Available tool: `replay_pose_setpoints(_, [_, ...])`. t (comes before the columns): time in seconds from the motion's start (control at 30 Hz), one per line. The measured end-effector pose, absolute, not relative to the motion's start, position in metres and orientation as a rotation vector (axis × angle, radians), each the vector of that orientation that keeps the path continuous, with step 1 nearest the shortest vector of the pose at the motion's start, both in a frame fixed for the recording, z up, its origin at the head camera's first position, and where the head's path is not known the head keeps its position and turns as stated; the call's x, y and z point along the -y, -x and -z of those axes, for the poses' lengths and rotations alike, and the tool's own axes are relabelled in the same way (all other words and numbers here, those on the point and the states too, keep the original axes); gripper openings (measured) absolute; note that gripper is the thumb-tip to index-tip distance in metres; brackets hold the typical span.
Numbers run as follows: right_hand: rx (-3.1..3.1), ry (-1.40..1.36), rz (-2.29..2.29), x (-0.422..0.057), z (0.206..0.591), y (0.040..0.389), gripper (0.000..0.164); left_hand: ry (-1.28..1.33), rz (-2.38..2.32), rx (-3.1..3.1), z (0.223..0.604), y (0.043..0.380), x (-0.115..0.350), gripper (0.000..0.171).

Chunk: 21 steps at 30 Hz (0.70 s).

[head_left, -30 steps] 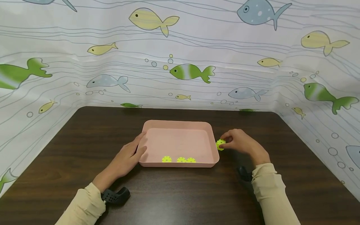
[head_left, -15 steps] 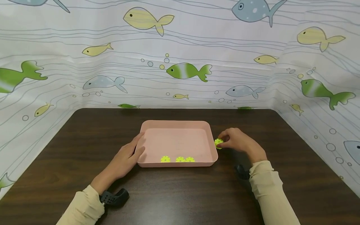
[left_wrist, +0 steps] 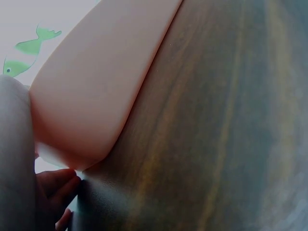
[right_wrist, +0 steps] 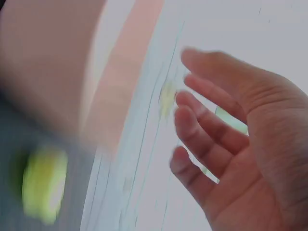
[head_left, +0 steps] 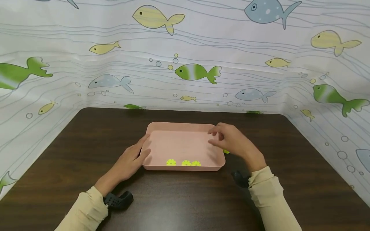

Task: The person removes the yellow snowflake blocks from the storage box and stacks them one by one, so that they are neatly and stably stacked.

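A shallow pink tray (head_left: 182, 144) sits on the dark wooden table, with several notched yellow-green discs (head_left: 171, 162) lying along its near side. My left hand (head_left: 128, 162) holds the tray's left side, its thumb reaching over the rim; in the left wrist view its fingers (left_wrist: 60, 187) show by the tray's corner. Over the tray's right side hovers my right hand (head_left: 234, 141), thumb and fingers apart, holding nothing. Just outside the right wall is another yellow-green disc (head_left: 226, 151), mostly hidden behind that hand in the head view; it appears blurred in the right wrist view.
Fish-patterned white sheeting (head_left: 185, 57) stands around the table's back and sides. Black wrist devices (head_left: 119, 200) are worn on both forearms. Brown tabletop (head_left: 185, 202) stretches in front of the tray.
My right hand has let go of the yellow-green disc outside the tray and moved left and up, over the tray's right edge. The left hand and tray stay in place.
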State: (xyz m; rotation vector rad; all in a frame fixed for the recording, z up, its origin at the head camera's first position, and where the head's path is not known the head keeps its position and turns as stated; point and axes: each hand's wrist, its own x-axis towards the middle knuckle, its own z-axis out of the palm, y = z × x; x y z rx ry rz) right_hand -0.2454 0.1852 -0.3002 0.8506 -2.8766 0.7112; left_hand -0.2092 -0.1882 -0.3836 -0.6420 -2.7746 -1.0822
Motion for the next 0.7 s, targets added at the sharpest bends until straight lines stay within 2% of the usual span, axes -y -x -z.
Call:
replay_pose_setpoints(0.17, [2.945, -1.189, -0.748, -0.125, 0.307, 0.239, 0.036, 0.637, 1.086, 2.778, 0.383, 0.209, 0.189, 0.061])
replay_pose_setpoints(0.3, [3.009, -1.347, -0.765, -0.096, 0.321, 0.239, 0.034, 0.628, 1.083, 2.789, 0.385, 0.208, 0.187, 0.061])
replay_pose_setpoints(0.7, [3.02, -1.419, -0.671, -0.08, 0.332, 0.241, 0.024, 0.607, 1.082, 2.799, 0.383, 0.209, 0.188, 0.061])
